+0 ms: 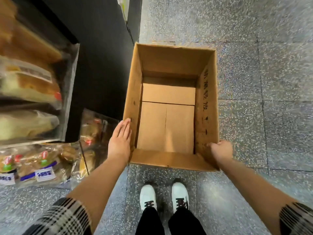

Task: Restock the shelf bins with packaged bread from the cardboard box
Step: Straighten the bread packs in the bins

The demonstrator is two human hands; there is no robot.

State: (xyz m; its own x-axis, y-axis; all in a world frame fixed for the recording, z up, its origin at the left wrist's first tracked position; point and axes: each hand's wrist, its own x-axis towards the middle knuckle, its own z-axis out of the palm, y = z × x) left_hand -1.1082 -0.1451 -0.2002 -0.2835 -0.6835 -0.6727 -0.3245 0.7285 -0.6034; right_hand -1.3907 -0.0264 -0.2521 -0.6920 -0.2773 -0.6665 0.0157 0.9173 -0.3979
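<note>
cardboard box (169, 106) sits open on the speckled floor (254, 48) at 12 o'clock from the person's white shoes (162, 195), nothing inside, only its bottom flaps showing. left hand (120, 141) lies flat against the box's outer wall at 9 o'clock, fingers (125, 127) straight and pressed together. right hand (220, 149) grips the box's near corner rim at 4 o'clock, fingers curled over the edge. packaged bread (30, 92) fills the shelf bins (71, 92) at 9 o'clock of the box; more packs (39, 165) lie lower, at 8 o'clock, blurred.
</note>
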